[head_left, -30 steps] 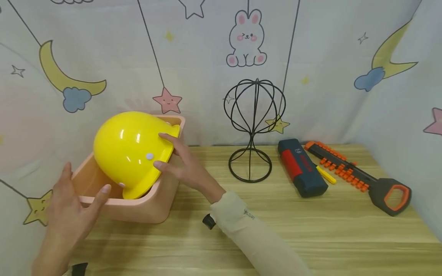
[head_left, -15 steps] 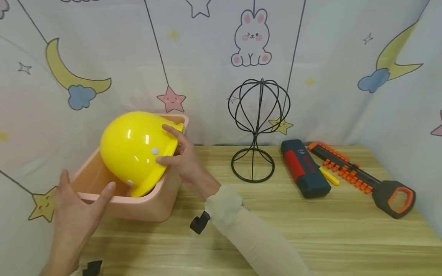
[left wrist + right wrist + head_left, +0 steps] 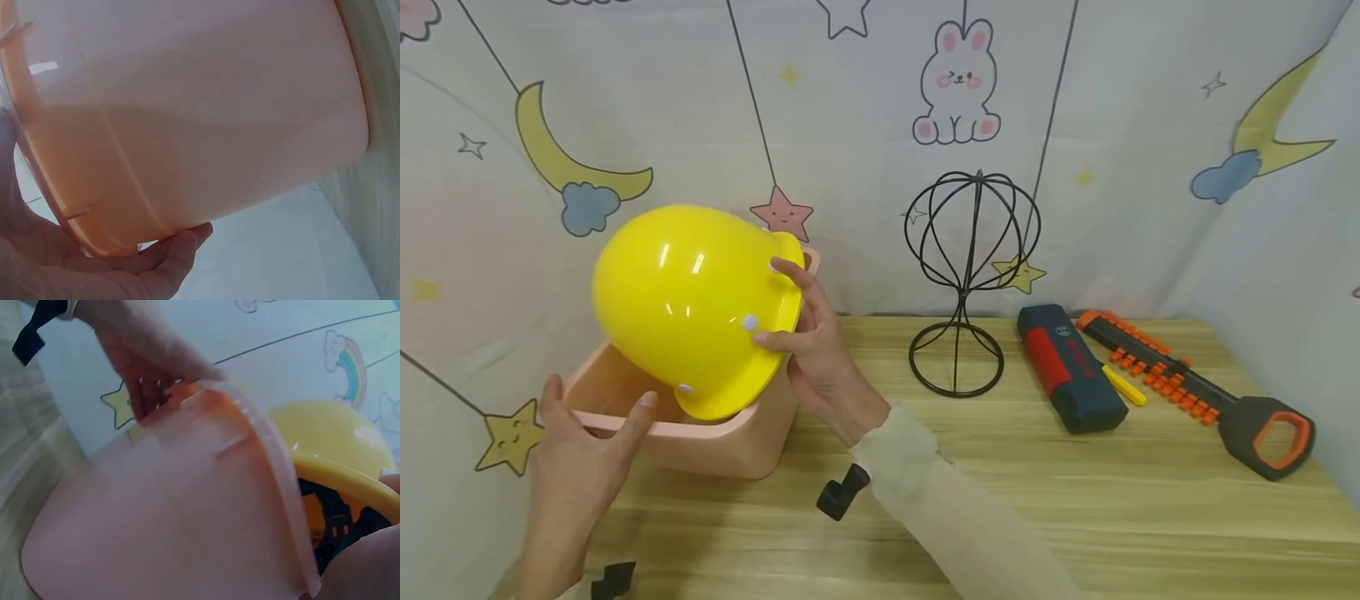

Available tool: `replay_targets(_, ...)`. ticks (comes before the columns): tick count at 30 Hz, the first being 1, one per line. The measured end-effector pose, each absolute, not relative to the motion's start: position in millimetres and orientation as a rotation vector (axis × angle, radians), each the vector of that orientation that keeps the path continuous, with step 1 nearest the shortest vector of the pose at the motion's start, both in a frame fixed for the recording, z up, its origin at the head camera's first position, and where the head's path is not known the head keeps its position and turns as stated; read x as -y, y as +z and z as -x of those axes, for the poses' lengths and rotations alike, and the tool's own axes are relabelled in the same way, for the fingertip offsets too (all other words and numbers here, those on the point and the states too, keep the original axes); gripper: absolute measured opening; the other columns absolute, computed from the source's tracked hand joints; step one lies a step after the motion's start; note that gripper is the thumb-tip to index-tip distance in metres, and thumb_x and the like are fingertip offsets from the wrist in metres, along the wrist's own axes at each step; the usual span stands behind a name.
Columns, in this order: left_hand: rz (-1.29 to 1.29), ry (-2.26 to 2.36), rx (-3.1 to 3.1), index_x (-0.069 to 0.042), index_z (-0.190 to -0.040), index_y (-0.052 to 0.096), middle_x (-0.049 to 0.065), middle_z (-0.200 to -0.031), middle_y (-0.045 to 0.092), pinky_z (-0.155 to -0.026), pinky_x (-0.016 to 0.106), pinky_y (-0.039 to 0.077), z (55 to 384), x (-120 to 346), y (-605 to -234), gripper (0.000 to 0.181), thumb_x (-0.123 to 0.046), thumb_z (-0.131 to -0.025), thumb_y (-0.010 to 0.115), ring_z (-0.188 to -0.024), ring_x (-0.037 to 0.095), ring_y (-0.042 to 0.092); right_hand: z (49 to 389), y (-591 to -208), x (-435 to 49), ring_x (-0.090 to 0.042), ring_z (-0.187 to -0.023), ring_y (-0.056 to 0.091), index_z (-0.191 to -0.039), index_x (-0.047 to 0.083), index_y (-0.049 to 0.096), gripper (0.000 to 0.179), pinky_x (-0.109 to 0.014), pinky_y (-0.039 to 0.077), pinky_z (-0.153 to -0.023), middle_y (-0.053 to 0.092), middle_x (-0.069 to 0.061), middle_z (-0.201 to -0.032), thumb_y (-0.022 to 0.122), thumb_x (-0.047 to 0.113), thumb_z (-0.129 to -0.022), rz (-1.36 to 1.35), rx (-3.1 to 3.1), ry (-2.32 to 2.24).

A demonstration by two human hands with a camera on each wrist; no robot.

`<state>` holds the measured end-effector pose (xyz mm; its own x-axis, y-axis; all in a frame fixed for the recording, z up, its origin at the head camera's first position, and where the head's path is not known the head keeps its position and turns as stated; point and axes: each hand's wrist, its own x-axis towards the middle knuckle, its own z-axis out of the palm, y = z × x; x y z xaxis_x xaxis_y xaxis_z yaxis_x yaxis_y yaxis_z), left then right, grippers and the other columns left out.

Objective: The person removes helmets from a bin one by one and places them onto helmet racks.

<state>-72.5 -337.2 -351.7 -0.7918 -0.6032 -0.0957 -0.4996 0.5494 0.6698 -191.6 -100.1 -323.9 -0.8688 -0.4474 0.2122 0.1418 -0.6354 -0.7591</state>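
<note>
A glossy yellow hard hat [image 3: 688,292] lies tilted on its side over the mouth of a pink plastic bin [image 3: 722,450], its brim facing right. My right hand [image 3: 823,358] grips that brim, thumb and a finger on the outer shell and the other fingers hidden inside. Black straps [image 3: 337,515] show within the hat in the right wrist view. At the bin's front left corner my left hand [image 3: 583,467] holds the rim, thumb over the inner edge. Its fingers [image 3: 181,250] curl under the rim from outside in the left wrist view.
A black wire stand [image 3: 957,333] rises from the wooden table [image 3: 1000,517] at the middle back. Right of it lie a dark blue and red case [image 3: 1071,367], a yellow-handled tool [image 3: 1123,385] and a black and orange saw-shaped rack [image 3: 1195,392]. A patterned curtain [image 3: 850,125] hangs behind.
The hard hat has risen in my right hand and sits higher out of the bin. My left hand stays on the bin's rim. The head view has shifted slightly left.
</note>
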Motion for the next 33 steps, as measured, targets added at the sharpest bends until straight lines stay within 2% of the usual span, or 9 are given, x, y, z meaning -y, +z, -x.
replay_targets(3,-0.892,-1.076,2.645,-0.017,-0.168,-0.027,0.042,-0.172,0.015,-0.116,0.079,0.037,72,336,-354,0.126,-0.069,-0.096,0.062,-0.151,0.063,0.036,185,-320,89,-0.022,-0.137,0.058,-0.134,0.04,0.063,0.074,-0.04,0.055,-0.113,0.049,0.005,-0.164,0.06,-0.021,-0.091,0.542,-1.061,-2.517)
replay_targets(8,-0.798,-1.086,2.623,-0.015,-0.17,-0.02,0.041,-0.17,0.026,-0.113,0.077,0.044,71,334,-357,0.122,-0.065,-0.097,0.064,-0.145,0.061,0.045,180,-318,75,-0.022,-0.132,0.06,-0.131,0.041,0.062,0.071,-0.037,0.059,-0.109,0.051,0.0,-0.162,0.058,-0.019,-0.093,0.532,-1.043,-2.524)
replay_targets(14,-0.741,-1.103,2.532,-0.02,-0.172,-0.013,0.035,-0.172,0.029,-0.116,0.076,0.042,71,334,-363,0.111,-0.053,-0.099,0.064,-0.146,0.059,0.048,179,-313,64,-0.024,-0.127,0.062,-0.132,0.042,0.061,0.072,-0.037,0.062,-0.104,0.054,-0.006,-0.157,0.055,-0.02,-0.095,0.567,-0.996,-2.542)
replay_targets(19,-0.749,-1.098,2.46,-0.022,-0.174,-0.003,0.036,-0.166,0.039,-0.115,0.074,0.044,70,332,-367,0.105,-0.049,-0.098,0.065,-0.142,0.056,0.052,180,-312,57,-0.023,-0.128,0.06,-0.131,0.04,0.061,0.074,-0.032,0.064,-0.1,0.056,-0.002,-0.151,0.051,-0.023,-0.095,0.556,-0.916,-2.582)
replay_targets(24,-0.82,-1.074,2.442,-0.019,-0.172,-0.002,0.042,-0.16,0.043,-0.114,0.074,0.045,70,328,-365,0.11,-0.052,-0.096,0.069,-0.138,0.057,0.053,180,-307,48,-0.021,-0.131,0.056,-0.132,0.038,0.061,0.074,-0.03,0.063,-0.102,0.054,0.002,-0.149,0.046,-0.024,-0.095,0.62,-0.847,-2.611)
replay_targets(33,-0.864,-1.075,2.429,-0.019,-0.172,-0.003,0.039,-0.165,0.037,-0.117,0.074,0.043,71,321,-363,0.11,-0.055,-0.096,0.068,-0.144,0.059,0.049,171,-279,23,-0.02,-0.131,0.054,-0.134,0.034,0.058,0.073,-0.027,0.062,-0.102,0.055,0.006,-0.146,0.043,-0.024,-0.094,0.685,-0.788,-2.695)
